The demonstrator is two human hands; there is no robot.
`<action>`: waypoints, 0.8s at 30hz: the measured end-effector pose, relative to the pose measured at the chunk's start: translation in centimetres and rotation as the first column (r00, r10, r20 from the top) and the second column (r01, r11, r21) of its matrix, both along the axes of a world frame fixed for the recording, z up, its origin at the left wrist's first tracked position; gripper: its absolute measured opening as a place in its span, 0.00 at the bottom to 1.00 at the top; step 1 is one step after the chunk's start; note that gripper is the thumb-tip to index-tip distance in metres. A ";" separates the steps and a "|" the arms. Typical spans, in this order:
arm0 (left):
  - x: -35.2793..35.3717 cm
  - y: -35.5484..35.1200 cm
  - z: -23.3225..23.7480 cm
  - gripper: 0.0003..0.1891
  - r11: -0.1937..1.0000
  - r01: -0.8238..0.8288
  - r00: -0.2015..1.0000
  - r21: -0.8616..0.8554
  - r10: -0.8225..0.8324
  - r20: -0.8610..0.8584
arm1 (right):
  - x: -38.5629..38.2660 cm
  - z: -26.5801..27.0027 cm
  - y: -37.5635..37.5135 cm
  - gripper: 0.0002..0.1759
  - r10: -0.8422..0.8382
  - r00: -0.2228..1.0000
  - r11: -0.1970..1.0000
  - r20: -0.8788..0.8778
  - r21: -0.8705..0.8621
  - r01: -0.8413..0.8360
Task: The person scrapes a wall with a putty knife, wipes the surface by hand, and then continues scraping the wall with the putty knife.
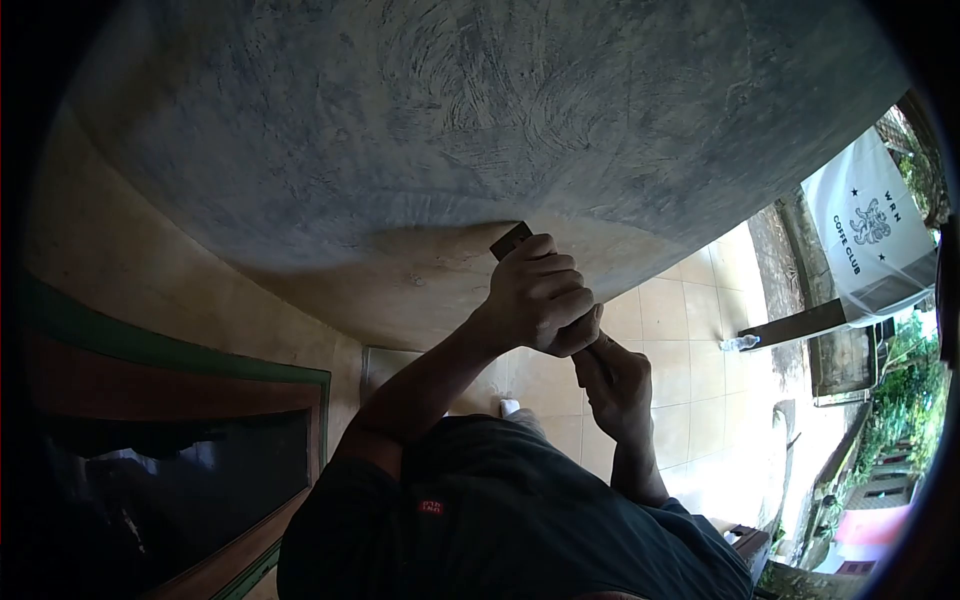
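Observation:
A dark rectangular block (510,241) lies against the grey-smeared wall (480,110), one squared end showing past my fingers. My left hand (543,300) is wrapped around the block, knuckles toward me. Just below and to the right, my right hand (617,385) is closed at the block's lower end, its thumb and fingers meeting the left hand. Most of the block is hidden under my hands, and its face against the wall cannot be seen. Around it, the wall changes from streaky grey to bare tan.
A green-edged window frame (325,420) with dark glass is at the left. Tan floor tiles (670,355) spread below. A clear plastic bottle (740,343) lies on the right by a dark beam (795,325). Beyond hangs a white printed banner (850,195), with greenery outside.

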State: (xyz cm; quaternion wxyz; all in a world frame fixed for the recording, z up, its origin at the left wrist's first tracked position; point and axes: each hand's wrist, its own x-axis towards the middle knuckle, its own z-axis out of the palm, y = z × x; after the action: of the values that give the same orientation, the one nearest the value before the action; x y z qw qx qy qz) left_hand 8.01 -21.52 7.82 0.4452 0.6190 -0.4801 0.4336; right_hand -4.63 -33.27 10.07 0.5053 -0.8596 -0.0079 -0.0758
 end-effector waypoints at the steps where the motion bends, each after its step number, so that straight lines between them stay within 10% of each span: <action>1: 0.1 -0.1 -0.1 0.12 1.000 0.022 1.000 -0.006 -0.021 0.022 | 0.1 -0.1 0.0 0.17 -0.005 1.000 1.000 -0.003 0.008 0.005; 24: 1.4 0.2 -0.2 0.14 0.993 -0.117 0.992 -0.001 0.117 0.044 | 1.9 -0.9 0.1 0.13 0.007 1.000 0.998 -0.021 -0.063 -0.008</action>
State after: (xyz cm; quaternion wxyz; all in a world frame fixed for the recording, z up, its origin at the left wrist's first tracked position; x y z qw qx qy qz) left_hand 9.36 -21.35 7.59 0.4081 0.6367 -0.4531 0.4720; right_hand -2.75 -33.13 9.17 0.4782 -0.8758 -0.0085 -0.0648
